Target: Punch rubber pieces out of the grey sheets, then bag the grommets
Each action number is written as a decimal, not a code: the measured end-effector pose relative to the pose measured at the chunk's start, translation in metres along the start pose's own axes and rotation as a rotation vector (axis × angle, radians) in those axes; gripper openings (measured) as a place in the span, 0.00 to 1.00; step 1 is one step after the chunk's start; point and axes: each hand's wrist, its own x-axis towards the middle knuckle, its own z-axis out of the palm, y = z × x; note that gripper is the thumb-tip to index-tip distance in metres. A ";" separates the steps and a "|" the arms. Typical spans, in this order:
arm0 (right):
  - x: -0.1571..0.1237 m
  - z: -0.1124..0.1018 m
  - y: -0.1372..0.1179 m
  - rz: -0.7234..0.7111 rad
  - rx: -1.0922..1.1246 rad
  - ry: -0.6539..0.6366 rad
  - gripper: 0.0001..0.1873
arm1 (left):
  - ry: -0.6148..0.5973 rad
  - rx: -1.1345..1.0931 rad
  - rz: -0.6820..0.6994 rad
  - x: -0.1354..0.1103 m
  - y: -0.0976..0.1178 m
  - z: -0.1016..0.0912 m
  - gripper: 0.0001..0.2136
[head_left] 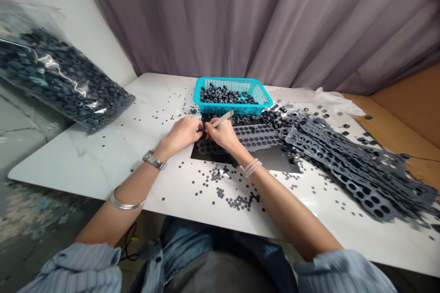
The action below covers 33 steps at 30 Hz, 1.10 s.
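In the head view my right hand (222, 133) is closed around a pale, pen-like stick (223, 118), its lower end pointing toward my left fingers. My left hand (184, 130) pinches close beside it; whatever small thing is between those fingertips is too hidden to make out. Beneath both hands lies a black sheet (275, 159), and on it a dark grey strip (254, 140) punched with rows of round holes. Just behind stands a turquoise basket (233, 111) holding many small black ring-like pieces (220, 94).
A clear bag (68, 78) full of black pieces leans at the left edge of the white table (89, 165). Punched-out strips (357, 169) pile up on the right. Small black discs (240, 202) are scattered in front. Crumpled clear plastic (338, 102) lies at the back right.
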 end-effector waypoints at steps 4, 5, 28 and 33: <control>0.006 0.001 -0.008 0.036 -0.059 0.001 0.12 | -0.012 0.007 -0.053 0.001 -0.002 0.004 0.07; 0.006 0.002 -0.009 0.045 -0.068 0.003 0.11 | -0.015 0.000 -0.060 0.002 -0.002 0.006 0.07; 0.001 -0.037 0.006 0.064 0.248 -0.002 0.18 | -0.043 -1.484 -0.505 0.022 -0.012 -0.025 0.05; -0.029 -0.078 0.021 -0.003 -0.038 -0.047 0.20 | -0.013 -1.556 -0.506 0.019 -0.011 -0.026 0.06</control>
